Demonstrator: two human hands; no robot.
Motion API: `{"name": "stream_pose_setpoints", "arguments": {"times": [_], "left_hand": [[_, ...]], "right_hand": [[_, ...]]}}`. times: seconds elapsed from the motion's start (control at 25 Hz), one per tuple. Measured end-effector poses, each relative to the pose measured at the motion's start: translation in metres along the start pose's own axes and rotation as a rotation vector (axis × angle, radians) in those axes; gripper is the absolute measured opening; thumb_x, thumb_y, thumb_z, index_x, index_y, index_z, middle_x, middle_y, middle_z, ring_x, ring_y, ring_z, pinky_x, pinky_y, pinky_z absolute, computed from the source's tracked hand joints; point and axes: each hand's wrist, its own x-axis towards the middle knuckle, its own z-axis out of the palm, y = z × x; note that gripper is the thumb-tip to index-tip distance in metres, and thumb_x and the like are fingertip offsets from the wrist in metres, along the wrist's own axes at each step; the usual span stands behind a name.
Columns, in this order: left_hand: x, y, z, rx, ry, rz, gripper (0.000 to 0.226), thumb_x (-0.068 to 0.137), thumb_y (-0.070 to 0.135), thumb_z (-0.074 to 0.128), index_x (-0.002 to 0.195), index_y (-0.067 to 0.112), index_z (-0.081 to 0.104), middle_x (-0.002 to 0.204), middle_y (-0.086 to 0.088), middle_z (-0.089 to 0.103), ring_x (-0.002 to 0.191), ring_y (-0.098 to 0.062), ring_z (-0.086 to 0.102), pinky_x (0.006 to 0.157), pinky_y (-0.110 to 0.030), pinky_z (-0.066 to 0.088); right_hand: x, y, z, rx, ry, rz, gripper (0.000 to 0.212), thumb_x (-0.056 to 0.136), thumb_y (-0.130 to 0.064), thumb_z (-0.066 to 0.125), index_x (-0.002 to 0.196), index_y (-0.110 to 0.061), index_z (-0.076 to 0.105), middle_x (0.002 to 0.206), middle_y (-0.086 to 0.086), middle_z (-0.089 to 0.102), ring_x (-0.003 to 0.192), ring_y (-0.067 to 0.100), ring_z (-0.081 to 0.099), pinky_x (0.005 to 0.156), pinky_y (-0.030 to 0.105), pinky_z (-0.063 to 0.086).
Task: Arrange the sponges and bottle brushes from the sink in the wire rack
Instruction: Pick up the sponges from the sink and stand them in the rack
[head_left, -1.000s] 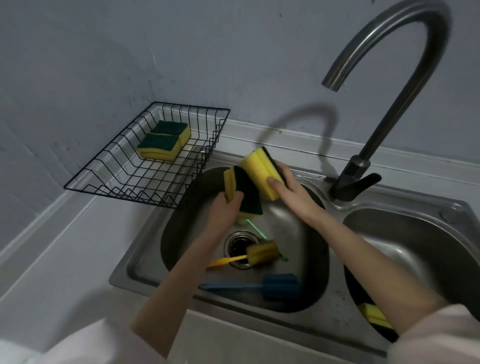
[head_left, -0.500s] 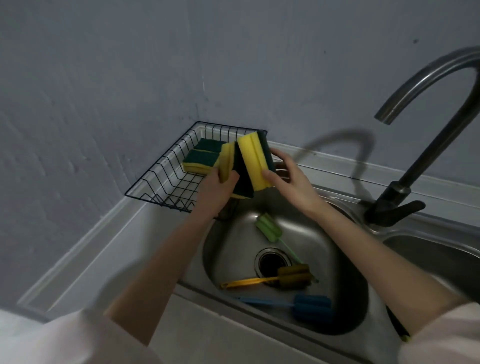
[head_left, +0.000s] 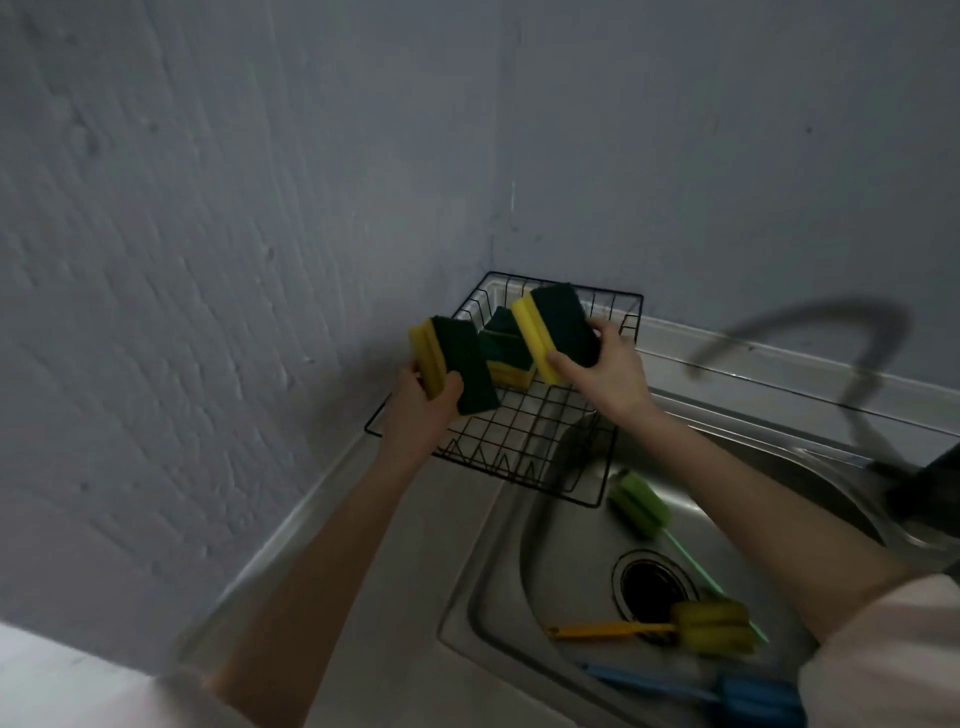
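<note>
My left hand (head_left: 423, 402) grips a yellow sponge with a dark green pad (head_left: 460, 364) over the left side of the black wire rack (head_left: 524, 447). My right hand (head_left: 605, 371) holds a second yellow and green sponge (head_left: 556, 330) above the rack's back right part. Between them, sponges (head_left: 506, 353) lie stacked in the rack. In the sink basin (head_left: 561, 535) lie a green bottle brush (head_left: 639, 504), a yellow bottle brush (head_left: 711, 626) by the drain and a blue bottle brush (head_left: 748, 696) at the front.
The rack stands in the corner where two grey walls meet, its front right corner overhanging the basin. The dark faucet base (head_left: 930, 486) stands at the right edge, blurred. A grey counter (head_left: 322, 587) runs along the left of the sink.
Both hands have carried their sponges up and left from above the sink to over the rack, and have spread apart. The view has swung left toward the corner.
</note>
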Motion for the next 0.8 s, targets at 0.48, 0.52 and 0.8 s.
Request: {"name": "stream_pose_setpoints", "arguments": {"times": [0.48, 0.52, 0.8], "left_hand": [[0.03, -0.033, -0.016, -0.03, -0.041, -0.114, 0.047, 0.091, 0.024, 0.049, 0.132, 0.007, 0.034, 0.115, -0.008, 0.051, 0.099, -0.015, 0.046, 0.084, -0.028, 0.037], [0.031, -0.034, -0.016, -0.033, -0.04, -0.115, 0.046, 0.091, 0.024, 0.049, 0.132, 0.007, 0.035, 0.111, -0.005, 0.049, 0.098, -0.015, 0.046, 0.083, -0.027, 0.037], [0.032, -0.038, -0.015, -0.041, -0.063, -0.119, 0.044, 0.091, 0.022, 0.05, 0.13, 0.006, 0.036, 0.106, 0.0, 0.046, 0.097, -0.013, 0.046, 0.08, -0.027, 0.038]], "right_hand": [[0.03, 0.002, 0.062, -0.531, -0.407, -0.196, 0.076, 0.079, -0.042, 0.064, 0.142, -0.019, 0.028, 0.142, 0.009, 0.039, 0.129, 0.032, 0.033, 0.106, 0.041, 0.034], [0.032, 0.003, 0.066, -0.545, -0.415, -0.199, 0.075, 0.08, -0.042, 0.063, 0.142, -0.019, 0.028, 0.143, 0.008, 0.038, 0.128, 0.031, 0.033, 0.106, 0.042, 0.034], [0.039, 0.011, 0.084, -0.599, -0.385, -0.234, 0.072, 0.083, -0.044, 0.058, 0.143, -0.018, 0.028, 0.148, 0.005, 0.034, 0.128, 0.029, 0.032, 0.105, 0.038, 0.033]]}}
